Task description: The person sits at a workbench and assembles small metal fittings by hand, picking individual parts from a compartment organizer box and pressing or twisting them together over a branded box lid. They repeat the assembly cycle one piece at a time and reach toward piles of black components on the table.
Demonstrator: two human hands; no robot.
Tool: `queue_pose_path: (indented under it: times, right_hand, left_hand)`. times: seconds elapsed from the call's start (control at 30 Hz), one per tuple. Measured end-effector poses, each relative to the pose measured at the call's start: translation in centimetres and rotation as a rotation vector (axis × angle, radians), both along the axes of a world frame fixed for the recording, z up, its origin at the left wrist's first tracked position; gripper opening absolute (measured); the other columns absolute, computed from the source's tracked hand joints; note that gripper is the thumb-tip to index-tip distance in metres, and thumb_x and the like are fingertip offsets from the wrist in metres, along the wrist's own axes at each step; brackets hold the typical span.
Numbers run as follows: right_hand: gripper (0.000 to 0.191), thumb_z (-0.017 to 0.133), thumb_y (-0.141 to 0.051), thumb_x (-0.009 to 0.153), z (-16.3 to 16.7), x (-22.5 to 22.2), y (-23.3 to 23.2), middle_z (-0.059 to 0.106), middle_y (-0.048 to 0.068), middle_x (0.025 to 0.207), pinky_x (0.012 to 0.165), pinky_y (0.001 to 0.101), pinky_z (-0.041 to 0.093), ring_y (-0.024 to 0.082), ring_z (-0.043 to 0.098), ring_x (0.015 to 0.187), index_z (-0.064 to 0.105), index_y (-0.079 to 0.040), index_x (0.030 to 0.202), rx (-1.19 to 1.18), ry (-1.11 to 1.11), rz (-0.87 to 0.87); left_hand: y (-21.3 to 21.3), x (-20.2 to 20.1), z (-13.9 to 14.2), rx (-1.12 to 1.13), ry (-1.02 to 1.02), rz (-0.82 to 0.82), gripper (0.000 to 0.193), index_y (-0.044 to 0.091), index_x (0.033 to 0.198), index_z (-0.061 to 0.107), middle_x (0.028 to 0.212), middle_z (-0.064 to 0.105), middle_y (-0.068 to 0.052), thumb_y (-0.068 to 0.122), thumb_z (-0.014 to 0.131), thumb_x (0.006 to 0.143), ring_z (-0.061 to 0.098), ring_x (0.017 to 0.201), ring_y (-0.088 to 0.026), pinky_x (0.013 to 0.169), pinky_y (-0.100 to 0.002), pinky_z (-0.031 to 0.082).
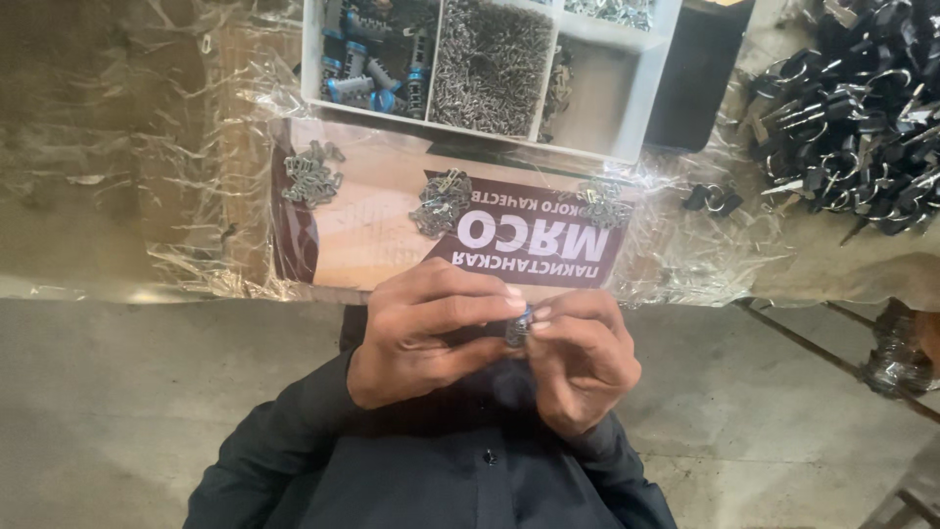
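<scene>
My left hand (pixel 426 328) and my right hand (pixel 583 358) meet just below the table's front edge, fingertips pinched together on a small metal cylinder part with a blue band (pixel 518 325). Both hands grip it, held close over my dark shirt. On the table just beyond lies a printed brown and maroon card (pixel 372 230) under clear plastic, with three small heaps of metal clips on it: left heap (pixel 313 176), middle heap (pixel 441 201), right heap (pixel 602 204).
A white compartment tray (pixel 627 108) at the table's back holds blue-banded cylinders (pixel 372 73) and a mass of small metal pins (pixel 490 64). A pile of black parts with metal rings (pixel 862 118) lies at right. Crinkled clear plastic sheet (pixel 196 147) covers the table. Concrete floor below.
</scene>
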State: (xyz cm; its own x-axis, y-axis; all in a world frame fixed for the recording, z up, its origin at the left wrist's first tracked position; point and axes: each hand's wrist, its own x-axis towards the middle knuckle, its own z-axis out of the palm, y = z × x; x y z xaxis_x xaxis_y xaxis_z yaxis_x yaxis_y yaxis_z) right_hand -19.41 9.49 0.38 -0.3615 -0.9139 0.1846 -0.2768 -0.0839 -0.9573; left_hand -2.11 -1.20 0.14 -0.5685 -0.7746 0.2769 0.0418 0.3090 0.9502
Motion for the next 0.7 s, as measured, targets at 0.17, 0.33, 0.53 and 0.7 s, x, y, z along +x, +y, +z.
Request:
queue_pose_path:
  times: [0.17,0.33,0.53,0.7]
  right_hand:
    - [0.016,0.073,0.003,0.09,0.0,-1.2,0.1,0.067,0.008,0.103,0.079,0.0251,0.053,0.015,0.067,0.094,0.07,-0.002,0.105,0.141,-0.065,0.092]
    - [0.015,0.073,0.001,0.092,-0.1,-2.0,-1.1,0.067,0.009,0.103,0.081,0.0288,0.052,0.016,0.065,0.094,0.068,-0.001,0.106,0.262,-0.536,0.234]
    - [0.031,0.079,-0.016,0.096,-1.2,1.4,-5.4,0.065,0.006,0.107,0.084,0.0334,0.054,0.023,0.066,0.096,0.068,-0.009,0.125,0.075,0.761,0.14]
    - [0.053,0.084,-0.032,0.09,-1.2,1.6,-6.5,0.06,0.005,0.101,0.073,0.0367,0.05,0.024,0.061,0.088,0.069,-0.008,0.134,0.155,0.894,0.187]
  left_hand:
    - [-0.1,0.0,-0.2,-0.079,-0.025,0.032,0.043,0.013,0.118,0.074,0.116,0.072,-0.002,0.01,0.091,0.079,0.07,0.094,-0.02,0.083,-0.031,0.057]
    - [-0.4,0.5,-0.4,-0.064,-0.011,0.022,0.041,0.012,0.116,0.074,0.114,0.073,-0.002,0.011,0.092,0.078,0.071,0.092,-0.02,0.081,-0.032,0.058]
    - [-1.2,2.9,-0.5,0.026,0.057,0.143,0.038,0.008,0.116,0.073,0.118,0.072,-0.01,0.004,0.09,0.083,0.074,0.102,-0.019,0.085,-0.029,0.065]
    - [-1.6,4.0,-0.8,0.075,0.024,0.221,0.042,0.006,0.116,0.072,0.115,0.072,-0.011,0.003,0.092,0.079,0.071,0.093,-0.014,0.079,-0.026,0.064]
